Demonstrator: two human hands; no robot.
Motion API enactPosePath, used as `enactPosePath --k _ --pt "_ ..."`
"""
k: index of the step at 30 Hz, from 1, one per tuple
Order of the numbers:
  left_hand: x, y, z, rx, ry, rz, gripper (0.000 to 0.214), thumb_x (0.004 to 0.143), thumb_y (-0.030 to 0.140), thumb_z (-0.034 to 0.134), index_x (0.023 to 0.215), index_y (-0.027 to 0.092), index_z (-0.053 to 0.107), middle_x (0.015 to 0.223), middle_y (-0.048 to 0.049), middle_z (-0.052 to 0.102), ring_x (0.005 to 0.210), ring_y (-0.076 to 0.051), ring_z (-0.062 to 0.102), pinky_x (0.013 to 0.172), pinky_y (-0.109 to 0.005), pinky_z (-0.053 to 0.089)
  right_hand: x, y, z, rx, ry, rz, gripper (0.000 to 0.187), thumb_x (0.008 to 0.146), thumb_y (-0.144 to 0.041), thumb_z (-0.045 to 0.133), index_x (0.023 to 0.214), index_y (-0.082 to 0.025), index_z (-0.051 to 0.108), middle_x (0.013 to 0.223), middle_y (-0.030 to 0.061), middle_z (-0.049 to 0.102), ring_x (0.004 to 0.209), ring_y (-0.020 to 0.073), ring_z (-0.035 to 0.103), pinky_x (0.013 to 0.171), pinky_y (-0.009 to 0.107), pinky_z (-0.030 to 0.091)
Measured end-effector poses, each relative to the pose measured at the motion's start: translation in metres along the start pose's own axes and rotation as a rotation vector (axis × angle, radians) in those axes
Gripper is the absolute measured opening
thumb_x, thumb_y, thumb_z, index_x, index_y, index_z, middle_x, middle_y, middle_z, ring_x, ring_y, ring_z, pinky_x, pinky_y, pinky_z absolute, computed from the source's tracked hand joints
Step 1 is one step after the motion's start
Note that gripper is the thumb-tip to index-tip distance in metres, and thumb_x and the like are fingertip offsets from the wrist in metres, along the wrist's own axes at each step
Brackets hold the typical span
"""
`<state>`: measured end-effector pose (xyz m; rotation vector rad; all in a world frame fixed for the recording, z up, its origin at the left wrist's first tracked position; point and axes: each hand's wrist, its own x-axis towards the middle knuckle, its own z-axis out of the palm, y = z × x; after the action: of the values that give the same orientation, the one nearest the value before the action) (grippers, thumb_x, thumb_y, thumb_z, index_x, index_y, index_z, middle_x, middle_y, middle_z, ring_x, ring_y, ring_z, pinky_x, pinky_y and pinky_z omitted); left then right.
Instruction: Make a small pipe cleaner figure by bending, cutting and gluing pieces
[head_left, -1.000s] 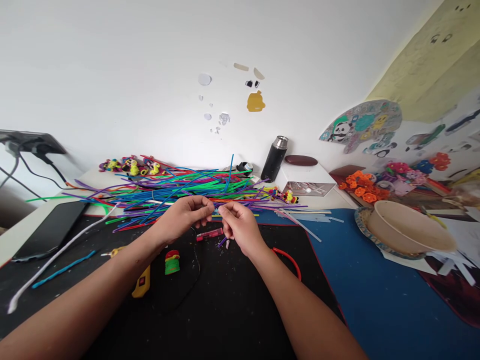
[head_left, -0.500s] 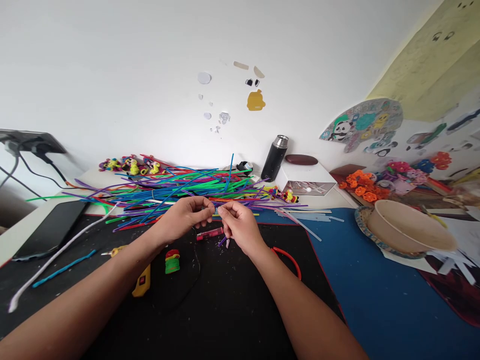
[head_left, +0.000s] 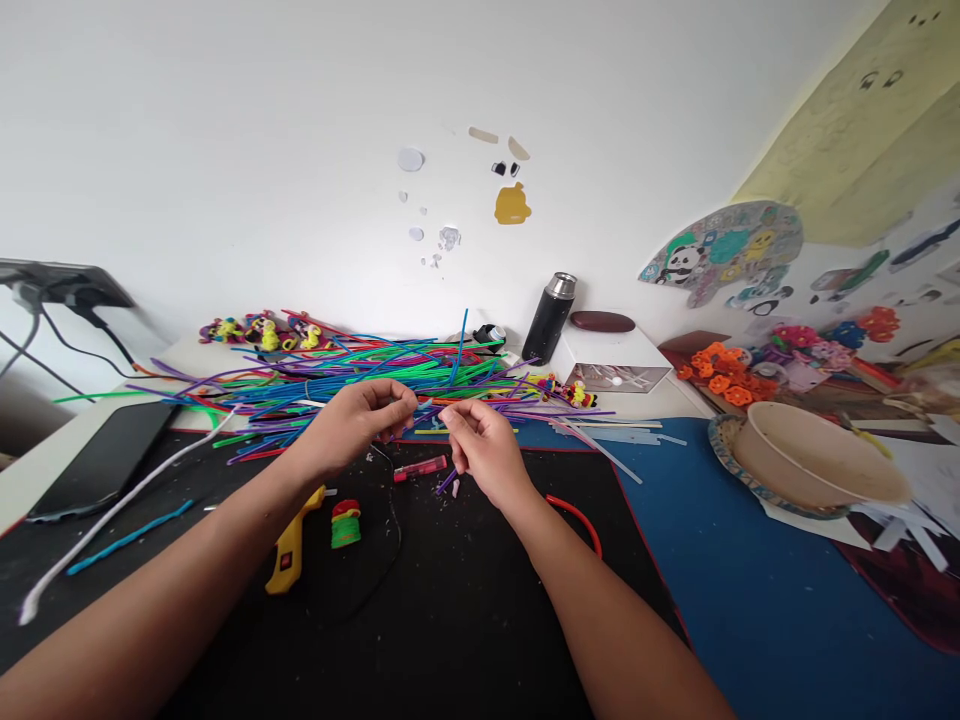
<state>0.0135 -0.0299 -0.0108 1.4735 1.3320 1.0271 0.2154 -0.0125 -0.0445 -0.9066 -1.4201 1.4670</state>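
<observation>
Above the far part of the black mat, my left hand [head_left: 367, 415] is closed in a pinch, with a thin light blue strand [head_left: 426, 406] showing at its fingertips. My right hand [head_left: 484, 445] faces it, thumb and forefinger pressed together close to the strand's other end; what lies between them is too small to make out. Below the hands are a pink-red pen-like tool [head_left: 420, 469] and a short purple pipe cleaner piece [head_left: 448, 481]. A small red, yellow and green pipe cleaner figure [head_left: 346, 525] stands nearer to me, beside a yellow glue gun [head_left: 289, 550].
Many coloured pipe cleaners [head_left: 360, 375] lie heaped along the wall. A black flask [head_left: 550, 320] and a white box [head_left: 615, 360] stand behind. At right is a beige bowl [head_left: 817, 460]; at left are a phone [head_left: 101, 460] and a white pipe cleaner [head_left: 124, 505].
My hands have drawn slightly apart, the left shifting left and the right a little right. More of the light blue strand shows between them, and more of the glue gun is visible.
</observation>
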Motion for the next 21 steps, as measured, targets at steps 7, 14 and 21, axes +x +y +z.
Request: enactPosePath --k 7,14,21 --pt "-0.002 0.014 -0.009 -0.004 0.018 0.018 0.048 0.083 0.067 0.074 0.081 0.02 0.066 0.072 -0.0004 0.065 0.064 -0.016 0.055 0.062 -0.027 0.044 0.0 0.004 0.003 -0.02 0.057 0.003 0.032 0.092 -0.052 0.066 0.089 -0.021 0.062 0.052 -0.009 0.05 0.038 0.0102 0.045 0.041 0.023 0.032" --pt "-0.002 0.022 -0.02 -0.069 0.053 0.024 0.05 0.078 0.07 0.076 0.076 0.021 0.065 0.066 0.001 0.061 0.061 -0.015 0.051 0.06 -0.027 0.043 -0.009 0.0 -0.014 -0.517 0.037 -0.099 0.025 0.098 -0.045 0.06 0.09 -0.022 0.066 0.063 -0.0053 0.056 0.052 0.0128 0.051 0.054 0.026 0.034" --pt "0.003 0.014 -0.022 -0.125 0.024 -0.008 0.052 0.073 0.071 0.079 0.077 0.021 0.066 0.068 0.0 0.065 0.06 -0.016 0.053 0.058 -0.028 0.045 -0.049 -0.05 -0.056 -1.13 -0.146 0.06 0.02 0.1 -0.04 0.063 0.109 -0.025 0.073 0.08 -0.0001 0.073 0.07 0.0185 0.065 0.063 0.029 0.034"
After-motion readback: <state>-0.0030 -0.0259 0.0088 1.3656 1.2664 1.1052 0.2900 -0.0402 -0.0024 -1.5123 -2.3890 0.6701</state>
